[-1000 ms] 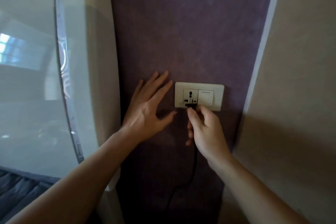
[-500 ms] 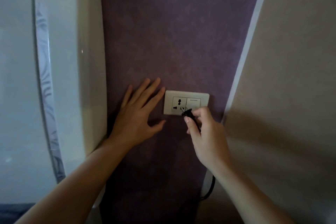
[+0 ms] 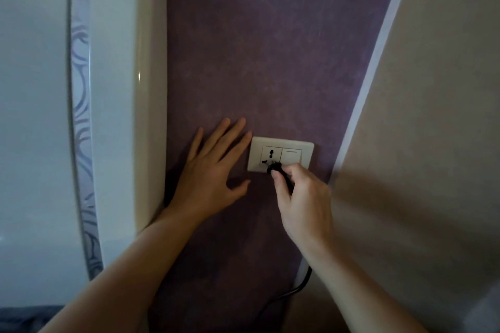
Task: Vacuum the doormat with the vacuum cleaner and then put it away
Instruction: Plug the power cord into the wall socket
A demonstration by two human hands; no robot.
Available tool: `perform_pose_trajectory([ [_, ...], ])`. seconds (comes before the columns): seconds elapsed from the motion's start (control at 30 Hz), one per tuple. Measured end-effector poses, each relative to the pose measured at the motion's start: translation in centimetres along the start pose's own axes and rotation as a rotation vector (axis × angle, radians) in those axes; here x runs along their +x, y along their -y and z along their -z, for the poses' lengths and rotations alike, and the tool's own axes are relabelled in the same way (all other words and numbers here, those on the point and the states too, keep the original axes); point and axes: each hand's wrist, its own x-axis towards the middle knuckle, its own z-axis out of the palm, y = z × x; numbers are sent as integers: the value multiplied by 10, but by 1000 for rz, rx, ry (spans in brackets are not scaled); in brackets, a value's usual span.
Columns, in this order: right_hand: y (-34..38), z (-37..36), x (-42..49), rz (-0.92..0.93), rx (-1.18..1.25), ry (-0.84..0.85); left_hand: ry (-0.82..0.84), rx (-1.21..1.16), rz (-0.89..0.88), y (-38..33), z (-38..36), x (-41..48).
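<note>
Plug [image 3: 273, 168] tilted from socket [image 3: 281, 149] since a second earlier, right hand [image 3: 305, 203] pinched it at 6 o'clock, left hand [image 3: 213, 170] flat, fingers straight, on wall [image 3: 243, 62] at 9 o'clock

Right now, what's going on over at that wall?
A person is working at the wall socket. The right hand pinches the black plug against the lower part of the outlet. Whether its pins are seated cannot be told from here. The black cord trails down below the right forearm. The left hand lies flat, fingers spread, on the purple wall just left of the socket plate. No vacuum cleaner or doormat is in view.
</note>
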Motion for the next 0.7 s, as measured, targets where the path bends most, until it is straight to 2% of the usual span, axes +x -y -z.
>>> perform_pose_trajectory([
  [0.2,5,-8,-2,-31,-14,-29,9,-5,-5,0,0,0],
  [0.33,16,-9,3,32,-110,-18,28,-5,5,0,-1,0],
  [0.43,23,-8,8,3,-184,11,33,-3,8,-1,0,0],
  [0.57,27,-6,6,-16,-121,-36,21,-19,11,0,0,0],
  [0.7,15,-6,3,-67,-16,13,16,-23,5,-1,2,0],
])
